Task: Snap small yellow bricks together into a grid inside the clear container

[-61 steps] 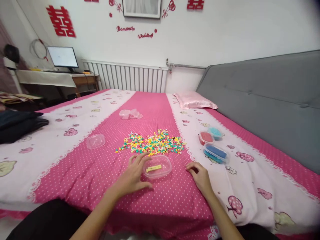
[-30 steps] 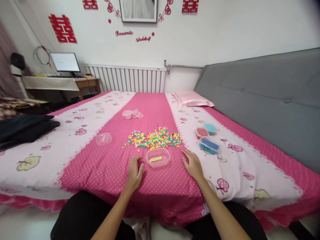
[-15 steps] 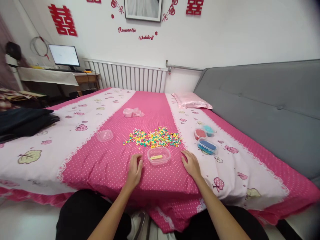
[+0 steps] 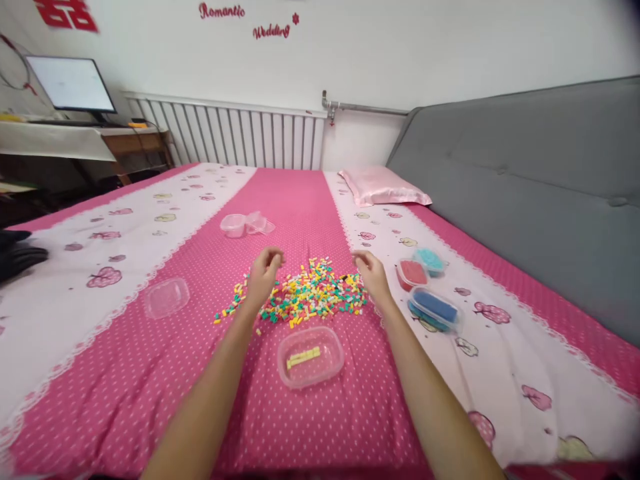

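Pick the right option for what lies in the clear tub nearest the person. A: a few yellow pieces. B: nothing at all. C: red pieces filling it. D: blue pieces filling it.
A: the clear tub on the pink sheet, nearer than the mixed pile that both hands reach over, holds only a few yellow pieces; the blue-filled tub and red-filled tub sit off to the right.
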Available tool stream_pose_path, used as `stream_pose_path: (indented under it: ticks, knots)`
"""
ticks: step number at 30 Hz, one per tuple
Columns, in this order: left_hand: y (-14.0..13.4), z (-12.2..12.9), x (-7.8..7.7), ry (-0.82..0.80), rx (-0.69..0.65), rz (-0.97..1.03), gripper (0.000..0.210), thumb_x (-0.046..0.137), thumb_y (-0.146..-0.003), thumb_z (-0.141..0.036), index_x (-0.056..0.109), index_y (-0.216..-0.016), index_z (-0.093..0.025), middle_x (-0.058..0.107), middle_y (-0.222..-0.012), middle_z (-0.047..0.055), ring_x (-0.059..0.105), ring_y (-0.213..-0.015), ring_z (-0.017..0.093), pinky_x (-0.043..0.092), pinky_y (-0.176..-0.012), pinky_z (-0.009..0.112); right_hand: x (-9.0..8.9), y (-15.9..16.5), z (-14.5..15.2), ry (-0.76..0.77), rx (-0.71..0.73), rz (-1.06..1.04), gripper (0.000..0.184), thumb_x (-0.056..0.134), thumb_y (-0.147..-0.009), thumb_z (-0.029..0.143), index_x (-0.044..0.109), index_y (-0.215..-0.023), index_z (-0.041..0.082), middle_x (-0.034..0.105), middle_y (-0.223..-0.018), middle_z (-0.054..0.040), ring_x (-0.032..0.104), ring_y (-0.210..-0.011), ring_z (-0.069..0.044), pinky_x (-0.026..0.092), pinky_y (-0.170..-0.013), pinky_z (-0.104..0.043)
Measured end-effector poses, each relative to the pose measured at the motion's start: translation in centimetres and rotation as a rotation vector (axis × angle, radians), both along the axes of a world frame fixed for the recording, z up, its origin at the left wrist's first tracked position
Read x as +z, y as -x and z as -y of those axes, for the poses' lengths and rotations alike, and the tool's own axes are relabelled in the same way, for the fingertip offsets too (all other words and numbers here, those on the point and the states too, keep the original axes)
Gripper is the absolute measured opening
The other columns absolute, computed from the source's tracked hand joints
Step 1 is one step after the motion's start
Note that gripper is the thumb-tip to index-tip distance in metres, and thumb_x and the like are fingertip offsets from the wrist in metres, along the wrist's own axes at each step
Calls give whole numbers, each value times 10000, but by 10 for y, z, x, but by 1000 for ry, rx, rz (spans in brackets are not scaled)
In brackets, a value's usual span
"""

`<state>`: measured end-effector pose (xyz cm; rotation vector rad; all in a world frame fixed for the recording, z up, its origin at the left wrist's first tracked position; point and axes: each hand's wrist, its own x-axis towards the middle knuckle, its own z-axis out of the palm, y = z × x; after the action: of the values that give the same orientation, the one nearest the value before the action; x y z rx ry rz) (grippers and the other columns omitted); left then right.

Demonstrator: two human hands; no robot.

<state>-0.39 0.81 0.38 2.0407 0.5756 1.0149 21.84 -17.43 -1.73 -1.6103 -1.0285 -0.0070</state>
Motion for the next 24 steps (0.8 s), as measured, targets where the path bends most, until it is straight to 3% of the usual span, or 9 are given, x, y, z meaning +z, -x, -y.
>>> stream_pose_path:
  ticks: [3, 6, 8, 10, 13, 17, 21, 24]
  knots:
    - [-37, -32, 13, -37, -187, -136, 372, 626, -974, -395, 598, -1268, -169, 636, -1259, 93, 656, -1068, 220, 582, -903, 438, 21, -26, -44, -3, 157, -42, 328, 616, -979, 406, 639, -1192, 158, 672, -1157, -80, 671, -976, -201, 579, -850, -415]
    - [-50, -42, 4, -74, -305, -261, 332, 616, -978, -413, 628, -1188, -156, 671, -1142, 70, 670, -961, 186, 588, -840, 391, 14, -34, -59, 5, 228, -78, 328, 596, -985, 431, 647, -1152, 154, 688, -1072, -66, 674, -945, -195, 570, -848, -412]
    - [-51, -40, -4, -80, -349, -323, 300, 588, -982, -440, 693, -1029, -163, 699, -931, 23, 639, -799, 148, 540, -734, 304, 4, -33, -58, 45, 253, -103, 302, 570, -989, 428, 666, -1114, 170, 702, -1016, -52, 670, -950, -186, 549, -866, -378]
    - [-51, -39, -8, -63, -378, -377, 305, 604, -954, -465, 723, -960, -183, 693, -814, -8, 596, -709, 127, 461, -652, 246, 0, -31, -54, 139, 308, -120, 240, 652, -928, 398, 705, -1054, 200, 722, -1007, -33, 666, -943, -174, 526, -866, -327]
    - [-52, -41, -6, -16, -400, -464, 329, 587, -947, -479, 718, -884, -184, 611, -637, -37, 534, -581, 107, 369, -554, 223, 3, -28, -49, 318, 391, -139, 188, 675, -905, 369, 741, -980, 210, 727, -906, -16, 647, -802, -154, 503, -719, -277]
    - [-51, -42, -4, -21, -419, -567, 279, 596, -929, -437, 708, -833, -200, 591, -586, -50, 518, -521, 100, 327, -524, 218, 8, -14, -48, 557, 503, -59, 72, 718, -873, 275, 771, -912, 246, 679, -754, 31, 555, -631, -120, 419, -577, -246]
    - [-46, -41, 4, -62, -439, -655, 202, 630, -888, -341, 692, -760, -197, 600, -577, -52, 512, -509, 87, 306, -522, 214, 7, 14, -51, 744, 494, 96, 103, 805, -805, 222, 766, -896, 253, 727, -865, 24, 619, -756, -146, 419, -661, -272]
    - [-38, -38, 20, -76, -476, -809, 183, 618, -889, -303, 698, -770, -188, 639, -615, -43, 543, -536, 86, 328, -517, 206, 7, 33, -54, 844, 433, 189, 138, 821, -780, 177, 754, -891, 222, 741, -894, -5, 627, -808, -178, 389, -694, -303]
